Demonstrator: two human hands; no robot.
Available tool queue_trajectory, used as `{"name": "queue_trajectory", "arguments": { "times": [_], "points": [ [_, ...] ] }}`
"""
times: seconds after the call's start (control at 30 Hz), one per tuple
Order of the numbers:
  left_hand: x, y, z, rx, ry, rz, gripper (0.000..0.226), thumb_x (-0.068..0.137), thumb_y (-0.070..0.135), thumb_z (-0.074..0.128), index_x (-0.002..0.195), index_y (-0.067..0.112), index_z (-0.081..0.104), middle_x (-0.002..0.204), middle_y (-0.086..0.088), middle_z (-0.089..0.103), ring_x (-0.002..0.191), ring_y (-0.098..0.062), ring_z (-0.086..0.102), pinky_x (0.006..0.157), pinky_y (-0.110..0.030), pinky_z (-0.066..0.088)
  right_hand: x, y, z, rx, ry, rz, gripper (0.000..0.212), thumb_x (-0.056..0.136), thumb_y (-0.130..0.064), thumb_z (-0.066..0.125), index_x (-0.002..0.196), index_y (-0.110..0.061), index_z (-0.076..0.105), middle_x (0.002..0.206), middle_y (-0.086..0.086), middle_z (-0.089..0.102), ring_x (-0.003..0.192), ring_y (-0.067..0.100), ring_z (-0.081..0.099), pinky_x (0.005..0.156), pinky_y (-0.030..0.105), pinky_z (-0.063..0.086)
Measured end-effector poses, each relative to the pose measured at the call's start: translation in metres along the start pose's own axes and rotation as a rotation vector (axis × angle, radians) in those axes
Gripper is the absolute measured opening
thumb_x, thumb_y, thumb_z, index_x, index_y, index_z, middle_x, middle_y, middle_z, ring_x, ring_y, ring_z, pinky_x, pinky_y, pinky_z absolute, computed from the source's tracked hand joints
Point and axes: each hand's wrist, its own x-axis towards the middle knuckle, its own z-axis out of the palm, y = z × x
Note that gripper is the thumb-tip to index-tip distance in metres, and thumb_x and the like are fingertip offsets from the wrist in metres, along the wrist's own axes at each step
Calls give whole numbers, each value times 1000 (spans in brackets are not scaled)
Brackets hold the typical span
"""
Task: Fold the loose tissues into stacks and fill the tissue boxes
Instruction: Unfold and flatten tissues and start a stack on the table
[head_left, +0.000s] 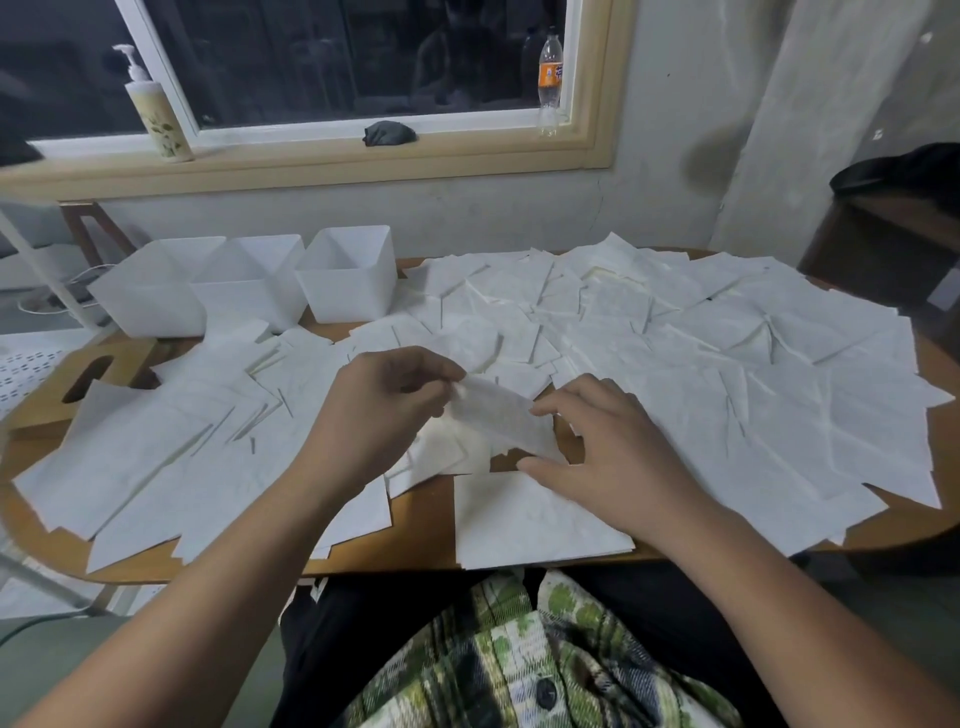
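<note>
A green plaid shirt (519, 649) fills the bottom edge, with both bare forearms reaching forward over it to the surface (415, 540).

Between the hands a single tissue (498, 415) is lifted off the pile, slanting down from upper left to lower right. The left hand (384, 410) pinches its upper left edge with curled fingertips and thumb. The right hand (608, 457) is spread, with its forefinger tip and thumb touching the tissue's right edge and the other fingers straight. Just under the right hand, at the near edge of the surface, lies a squared stack of folded tissues (519, 525).

Loose tissues (727, 364) cover almost all the rest of the surface, overlapping at many angles, thickest to the right.

At the far left three white open boxes (348, 280) stand in a row, touching one another. In front of them lies a wooden lid (104, 374) with an oval slot, partly covered by tissues.

On the window sill behind stand a pump bottle (156, 114) to the left and a soda bottle (550, 78) to the right, with a crumpled dark cloth (389, 132) between them.
</note>
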Motion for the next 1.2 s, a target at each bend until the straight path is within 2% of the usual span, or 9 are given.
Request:
{"name": "queue_trajectory", "arguments": {
  "times": [0.17,0.3,0.43,0.6,0.73,0.87,1.03,1.1,1.2],
  "points": [
    [3,-5,-6,-91,-17,-48,26,95,8,71,100,31,83,94,15,81,90,-4,75,83,-19,52,13,4,1,33,103,-67,6,102,-28,67,103,-25,73,98,-15,63,95,6,54,92,40,47],
    [13,-8,-12,-100,-53,-40,26,95,16,77,113,36,79,102,17,80,99,-4,75,91,-26,56,28,4,-12,108,144,-25,12,105,-27,64,95,-26,69,92,-13,66,92,10,63,84,38,53],
    [27,-4,-13,-132,-103,-25,39,96,28,80,131,42,67,115,22,78,104,1,74,96,-35,61,48,2,-31,126,187,31,15,105,-29,64,91,-27,68,89,-14,69,86,3,66,72,20,52],
    [43,-4,-8,-148,-111,-28,51,94,28,83,138,41,61,129,18,72,111,-1,73,100,-46,62,57,-4,-56,138,255,32,13,103,-25,67,90,-26,69,89,-14,70,89,5,66,74,19,51],
    [47,-1,-4,-89,-127,27,55,92,36,84,141,41,58,140,23,63,121,1,67,100,-38,61,52,-9,-68,138,302,27,12,102,-23,68,90,-26,70,90,-13,71,90,5,66,73,10,45],
    [43,8,-1,-32,-110,114,56,90,51,83,138,49,56,138,28,62,120,9,62,92,-26,58,45,-13,-78,132,300,10,11,102,-22,68,91,-25,71,90,-14,70,91,4,65,73,5,44],
    [33,21,-2,-43,-66,207,32,95,42,79,124,39,69,118,24,72,109,2,68,86,-24,60,34,-19,-83,119,194,4,11,102,-27,68,91,-29,69,92,-17,70,93,0,63,71,4,45],
    [29,24,-4,-59,-56,212,11,98,35,77,108,31,76,105,20,75,99,-4,70,78,-24,59,29,-20,-82,155,152,12,13,102,-29,67,90,-32,69,91,-19,70,94,0,64,73,7,49],
    [23,26,-5,-65,-69,186,7,98,33,76,100,27,79,101,15,77,97,-11,73,80,-32,65,21,-16,-75,264,126,42,13,102,-29,68,89,-31,69,91,-16,71,91,6,67,76,20,56]
  ]
}}
